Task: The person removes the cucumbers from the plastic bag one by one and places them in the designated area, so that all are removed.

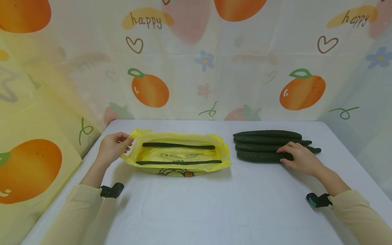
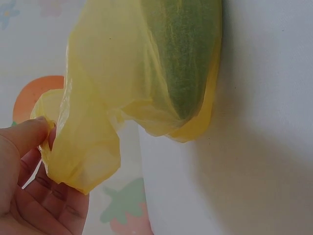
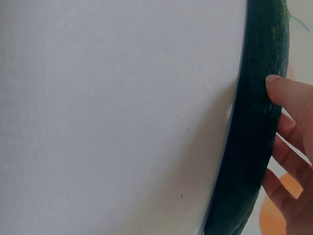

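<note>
A yellow plastic bag (image 1: 180,169) lies on its base with its mouth spread upward, and two long dark strips show inside its opening. My left hand (image 1: 113,146) pinches the bag's left end between thumb and fingers. In the left wrist view, a green tapering shape (image 2: 188,63) shows through the thin yellow film. To the right of the bag, several long dark green cucumbers (image 1: 267,140) lie side by side. My right hand (image 1: 301,158) grips the nearest cucumber (image 3: 249,127), with the thumb on one side and the fingers round the other.
The table is covered with a white cloth (image 1: 196,211). Behind it hangs a curtain (image 1: 211,85) printed with oranges, hearts and flowers, and the same print runs along both sides. A small black wrist device (image 1: 112,190) sits at the left cuff, another (image 1: 318,200) at the right.
</note>
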Available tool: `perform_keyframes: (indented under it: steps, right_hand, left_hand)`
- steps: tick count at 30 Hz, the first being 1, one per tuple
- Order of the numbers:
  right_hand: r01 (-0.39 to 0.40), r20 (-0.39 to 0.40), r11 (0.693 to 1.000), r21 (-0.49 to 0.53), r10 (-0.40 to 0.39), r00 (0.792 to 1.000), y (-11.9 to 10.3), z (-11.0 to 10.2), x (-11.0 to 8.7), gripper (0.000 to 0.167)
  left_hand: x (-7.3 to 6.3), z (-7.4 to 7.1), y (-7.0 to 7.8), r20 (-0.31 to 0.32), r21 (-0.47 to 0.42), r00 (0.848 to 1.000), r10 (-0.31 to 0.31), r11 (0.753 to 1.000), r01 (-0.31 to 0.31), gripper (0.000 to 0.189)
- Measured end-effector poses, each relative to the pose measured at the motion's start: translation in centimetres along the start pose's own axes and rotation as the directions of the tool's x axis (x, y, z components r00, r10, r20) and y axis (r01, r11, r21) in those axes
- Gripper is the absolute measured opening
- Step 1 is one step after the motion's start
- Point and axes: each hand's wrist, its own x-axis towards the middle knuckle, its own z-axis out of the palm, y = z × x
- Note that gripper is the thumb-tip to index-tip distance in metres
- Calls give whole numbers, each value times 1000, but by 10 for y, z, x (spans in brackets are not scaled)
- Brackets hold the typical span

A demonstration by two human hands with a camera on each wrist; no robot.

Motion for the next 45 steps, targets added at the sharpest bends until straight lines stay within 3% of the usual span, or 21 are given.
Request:
perform_keyframes:
  steps: [15,27,45]
  right_hand:
    - [53,-14,998,41,-53,999,-7,-6,8,32]
    - [51,-37,995,88,-48,998,-31,-20,25,31]
    - [126,-120,972,201,-103,987,-63,-26,51,34]
  left_hand:
    - [1,1,-1,-5,3,1000,2,1000,-2,33]
    - [0,1,-1,-1,4,1000,-9,1000,9,33]
    - [2,4,-3,-9,-17,1000,-4,1000,4,31]
